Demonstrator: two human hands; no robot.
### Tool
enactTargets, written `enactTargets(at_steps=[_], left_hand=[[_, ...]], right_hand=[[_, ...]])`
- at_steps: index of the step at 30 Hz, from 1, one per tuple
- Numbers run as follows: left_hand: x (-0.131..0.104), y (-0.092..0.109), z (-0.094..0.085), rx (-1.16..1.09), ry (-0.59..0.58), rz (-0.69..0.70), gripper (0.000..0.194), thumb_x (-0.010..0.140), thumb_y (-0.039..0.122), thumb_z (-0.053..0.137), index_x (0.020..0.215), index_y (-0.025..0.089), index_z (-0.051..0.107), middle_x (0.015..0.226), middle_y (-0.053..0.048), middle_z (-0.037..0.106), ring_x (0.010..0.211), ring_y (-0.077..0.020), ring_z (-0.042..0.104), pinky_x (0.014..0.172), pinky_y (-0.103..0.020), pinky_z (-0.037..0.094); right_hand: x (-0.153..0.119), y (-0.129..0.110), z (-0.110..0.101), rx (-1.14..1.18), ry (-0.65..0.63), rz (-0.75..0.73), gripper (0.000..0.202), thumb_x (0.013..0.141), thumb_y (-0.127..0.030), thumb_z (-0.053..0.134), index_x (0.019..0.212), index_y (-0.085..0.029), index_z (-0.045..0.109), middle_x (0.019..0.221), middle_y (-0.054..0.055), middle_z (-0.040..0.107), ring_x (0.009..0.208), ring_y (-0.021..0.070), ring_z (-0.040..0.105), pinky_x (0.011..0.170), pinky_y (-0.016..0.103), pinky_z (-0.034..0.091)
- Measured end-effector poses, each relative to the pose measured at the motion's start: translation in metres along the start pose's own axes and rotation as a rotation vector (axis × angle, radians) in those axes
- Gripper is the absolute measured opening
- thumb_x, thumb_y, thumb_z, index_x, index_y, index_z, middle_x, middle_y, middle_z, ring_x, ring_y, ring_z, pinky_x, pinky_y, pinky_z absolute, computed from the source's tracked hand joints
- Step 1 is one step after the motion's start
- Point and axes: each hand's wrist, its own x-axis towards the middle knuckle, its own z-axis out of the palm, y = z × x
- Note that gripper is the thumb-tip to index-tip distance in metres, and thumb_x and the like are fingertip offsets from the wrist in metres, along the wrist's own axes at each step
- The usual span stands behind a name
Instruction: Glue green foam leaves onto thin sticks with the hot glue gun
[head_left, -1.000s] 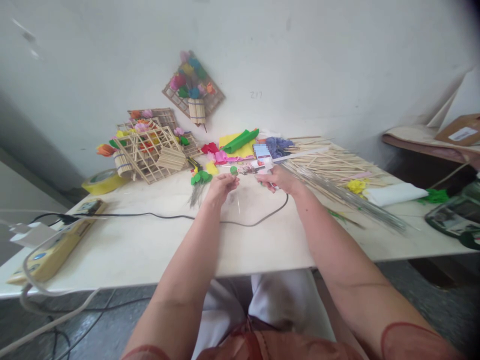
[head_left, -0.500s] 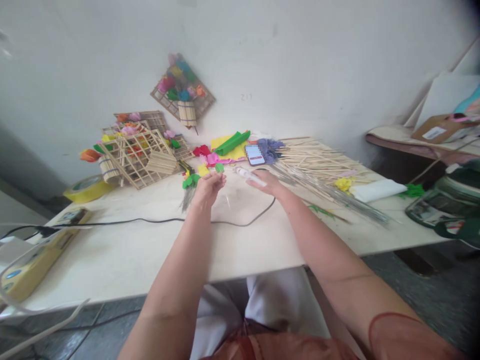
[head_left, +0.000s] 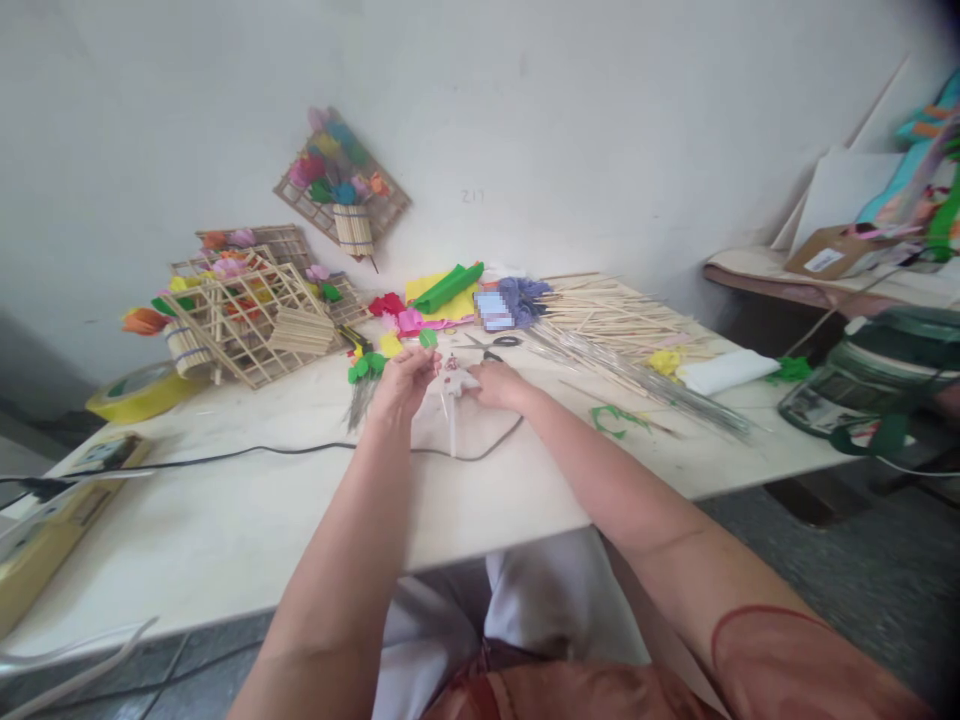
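Note:
My left hand (head_left: 405, 380) is closed in a pinch on a small round green paper leaf (head_left: 428, 339), which stands up above the fingertips. To its right, my right hand (head_left: 496, 386) grips a white hot glue gun (head_left: 456, 381) with reddish marks. A pale glue stick (head_left: 452, 428) points from it toward the table's front edge. The gun's front end is close to my left fingers; whether it touches the leaf I cannot tell. Left of my left hand lie wire stems with green leaves (head_left: 365, 368). Black-handled scissors (head_left: 501, 342) lie behind my right hand.
Bamboo lattice panels with paper flowers (head_left: 255, 310) stand at the left, beside yellow tape (head_left: 146, 390) and a power strip (head_left: 82, 490). A black cable (head_left: 247, 455) crosses the table. Thin sticks (head_left: 615, 315), wires (head_left: 675, 395) and a large jar (head_left: 862, 380) are at the right.
My right hand has turned the glue gun and brought it left, close to my left hand. The scissors behind it now show. The view has shifted slightly right.

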Motion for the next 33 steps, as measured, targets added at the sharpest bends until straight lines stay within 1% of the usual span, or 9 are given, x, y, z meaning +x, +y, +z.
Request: enactTargets(at_steps=[4, 6, 8, 10, 12, 17, 22, 28, 33], left_hand=[[-0.002, 0.0, 0.003, 0.001, 0.0, 0.0, 0.016, 0.06, 0.016, 0.07, 0.059, 0.012, 0.055, 0.058, 0.0, 0.059, 0.052, -0.005, 0.054, 0.049, -0.014, 0.043], [-0.003, 0.0, 0.005, 0.003, -0.007, 0.0, 0.016, 0.059, 0.015, 0.07, 0.059, 0.012, 0.055, 0.057, 0.0, 0.058, 0.053, -0.0055, 0.054, 0.05, -0.014, 0.043], [-0.003, 0.0, 0.005, 0.011, -0.011, -0.004, 0.016, 0.06, 0.015, 0.07, 0.058, 0.012, 0.055, 0.058, 0.0, 0.059, 0.053, -0.0059, 0.055, 0.05, -0.015, 0.043], [-0.003, -0.001, 0.006, 0.023, -0.013, -0.01, 0.015, 0.061, 0.015, 0.07, 0.059, 0.012, 0.056, 0.059, -0.001, 0.06, 0.053, -0.0061, 0.055, 0.05, -0.015, 0.043], [-0.002, -0.002, 0.005, 0.028, -0.013, -0.014, 0.014, 0.061, 0.016, 0.07, 0.059, 0.012, 0.056, 0.059, -0.001, 0.06, 0.053, -0.0062, 0.055, 0.05, -0.015, 0.043], [-0.002, -0.003, 0.002, 0.006, -0.004, -0.014, 0.016, 0.06, 0.017, 0.072, 0.059, 0.011, 0.057, 0.059, -0.002, 0.06, 0.054, -0.0063, 0.056, 0.051, -0.015, 0.044], [-0.003, -0.002, 0.001, -0.015, 0.009, -0.017, 0.016, 0.058, 0.017, 0.073, 0.06, 0.011, 0.058, 0.058, -0.001, 0.06, 0.053, -0.0058, 0.055, 0.05, -0.015, 0.044], [-0.003, 0.0, 0.002, -0.032, 0.05, -0.026, 0.013, 0.059, 0.016, 0.072, 0.062, 0.011, 0.06, 0.059, -0.001, 0.062, 0.052, -0.0054, 0.055, 0.049, -0.014, 0.045], [-0.002, 0.0, 0.002, -0.043, 0.066, -0.025, 0.013, 0.058, 0.015, 0.071, 0.06, 0.011, 0.059, 0.058, -0.002, 0.062, 0.05, -0.0054, 0.055, 0.049, -0.014, 0.045]], right_hand=[[0.001, 0.015, -0.007, 0.095, 0.081, 0.042, 0.043, 0.079, -0.048, 0.05, 0.112, -0.022, 0.061, 0.109, 0.008, 0.064, 0.097, 0.0232, 0.059, 0.077, 0.028, 0.042], [0.002, 0.028, -0.01, 0.13, 0.182, 0.132, 0.035, 0.083, -0.043, 0.045, 0.1, -0.022, 0.066, 0.102, 0.006, 0.067, 0.095, 0.0208, 0.059, 0.075, 0.026, 0.042], [0.003, 0.043, -0.01, 0.154, 0.256, 0.259, 0.03, 0.084, -0.037, 0.043, 0.095, -0.021, 0.067, 0.101, 0.005, 0.068, 0.095, 0.02, 0.06, 0.074, 0.026, 0.041], [0.004, 0.056, -0.008, 0.171, 0.265, 0.371, 0.029, 0.084, -0.032, 0.044, 0.096, -0.022, 0.068, 0.102, 0.005, 0.068, 0.094, 0.0196, 0.06, 0.074, 0.026, 0.042], [0.006, 0.066, -0.004, 0.167, 0.251, 0.427, 0.028, 0.083, -0.029, 0.045, 0.1, -0.022, 0.067, 0.104, 0.005, 0.067, 0.093, 0.0197, 0.061, 0.074, 0.026, 0.042], [0.02, 0.072, 0.001, -0.025, 0.21, 0.398, 0.026, 0.083, -0.023, 0.048, 0.099, -0.021, 0.069, 0.105, 0.008, 0.066, 0.099, 0.0237, 0.058, 0.081, 0.03, 0.041], [0.038, 0.072, -0.001, -0.242, 0.18, 0.302, 0.03, 0.082, -0.011, 0.043, 0.101, -0.011, 0.067, 0.108, 0.018, 0.062, 0.108, 0.0285, 0.05, 0.091, 0.037, 0.035], [0.054, 0.073, -0.001, -0.362, 0.154, 0.176, 0.033, 0.083, -0.008, 0.039, 0.097, -0.01, 0.068, 0.103, 0.018, 0.063, 0.106, 0.0292, 0.048, 0.089, 0.04, 0.033], [0.063, 0.068, -0.008, -0.43, 0.134, 0.098, 0.029, 0.082, -0.009, 0.041, 0.093, -0.008, 0.069, 0.099, 0.018, 0.065, 0.102, 0.0268, 0.052, 0.086, 0.037, 0.033]])
